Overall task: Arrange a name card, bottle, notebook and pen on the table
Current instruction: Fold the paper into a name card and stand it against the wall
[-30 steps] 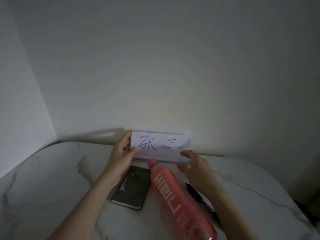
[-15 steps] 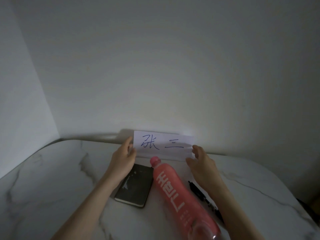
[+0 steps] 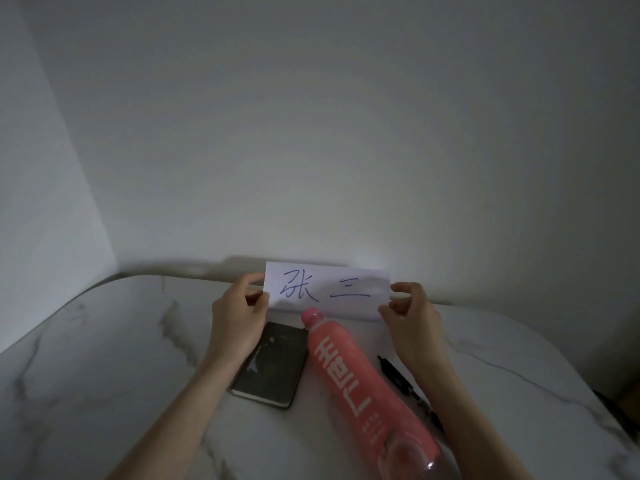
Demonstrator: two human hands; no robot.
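Observation:
A white paper name card (image 3: pixel 327 291) with blue handwriting stands at the far side of the white marble table (image 3: pixel 104 358), close to the wall. My left hand (image 3: pixel 239 315) pinches its left end and my right hand (image 3: pixel 410 315) pinches its right end. A pink bottle (image 3: pixel 360 382) lies on its side in front of the card, cap toward the card. A black notebook (image 3: pixel 273 365) lies flat to the left of the bottle, partly under my left wrist. A black pen (image 3: pixel 398 375) lies to the right of the bottle, partly hidden by my right forearm.
Grey walls meet in a corner at the left behind the table. The table's rounded edge curves along the left and right. A dark object (image 3: pixel 613 407) shows past the table's right edge.
My right hand has gone from hovering under the card to pinching its right end. The card has moved a little to the right and now stands straighter.

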